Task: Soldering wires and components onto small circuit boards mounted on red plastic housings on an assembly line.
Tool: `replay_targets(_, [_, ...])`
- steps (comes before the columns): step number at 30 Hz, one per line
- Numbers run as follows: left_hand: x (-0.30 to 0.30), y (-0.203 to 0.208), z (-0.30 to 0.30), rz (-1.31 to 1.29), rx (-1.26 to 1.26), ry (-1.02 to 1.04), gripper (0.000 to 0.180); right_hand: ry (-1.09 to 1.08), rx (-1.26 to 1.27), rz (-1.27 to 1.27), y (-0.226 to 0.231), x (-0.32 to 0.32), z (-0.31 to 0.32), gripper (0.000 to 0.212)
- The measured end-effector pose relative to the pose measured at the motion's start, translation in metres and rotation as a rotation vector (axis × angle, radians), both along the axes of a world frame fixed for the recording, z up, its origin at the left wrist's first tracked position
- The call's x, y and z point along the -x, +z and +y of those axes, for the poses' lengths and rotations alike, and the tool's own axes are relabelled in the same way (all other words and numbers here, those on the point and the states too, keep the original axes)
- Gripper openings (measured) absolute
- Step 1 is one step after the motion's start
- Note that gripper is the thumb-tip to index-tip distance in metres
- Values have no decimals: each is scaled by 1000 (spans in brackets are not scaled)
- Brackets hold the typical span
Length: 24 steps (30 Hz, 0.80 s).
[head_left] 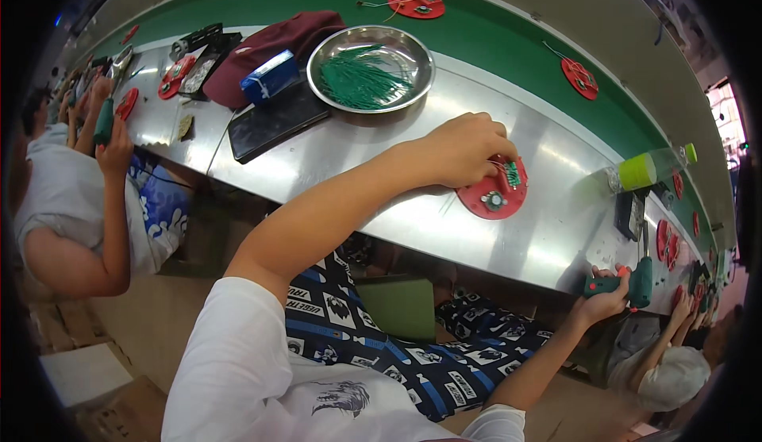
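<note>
Spanning the space in front of me, the metal table (556, 228) carries my work, with a green strip (492, 33) along its far side where spare red discs (582, 85) lie. To my left on the table sit a maroon cap (274, 45), a steel bowl (413, 53) of thin green wires (361, 81) and a black phone (278, 124). On my right stands or lies a bottle (637, 172); I can't tell which.

My right hand (605, 303), palm up at the table's near edge, has its fingers wrapped around a green power screwdriver (640, 283), well apart from my work. My left hand (470, 152) is curled over the red disc (476, 201) on the table before me, fingertips bunched by its green part (513, 174); whether they pinch something or only press, I can't tell. Nearer me on the disc is a small round part (494, 201).

I judge the step to be setting or steadying parts on the disc by hand, the screwdriver held ready. Next, I think, calls for a steady left hand and a carefully lined-up screwdriver tip; I can't make out any screw.
</note>
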State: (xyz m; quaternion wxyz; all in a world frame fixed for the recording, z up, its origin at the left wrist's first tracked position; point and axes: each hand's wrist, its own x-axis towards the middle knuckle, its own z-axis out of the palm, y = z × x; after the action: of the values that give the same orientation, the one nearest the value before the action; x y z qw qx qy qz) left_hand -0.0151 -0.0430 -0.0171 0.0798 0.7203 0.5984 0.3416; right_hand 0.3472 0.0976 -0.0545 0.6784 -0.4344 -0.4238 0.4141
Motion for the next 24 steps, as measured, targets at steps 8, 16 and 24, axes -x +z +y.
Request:
replay_targets(8, [7, 10, -8, -109, 56, -80, 31, 61, -26, 85, -5, 6, -1, 21])
replay_targets(16, [83, 63, 27, 304, -87, 283, 33, 31, 10, 78, -2, -1, -5, 33])
replay_targets(24, [248, 26, 138, 262, 393, 897, 49, -14, 15, -46, 6, 7, -11, 32])
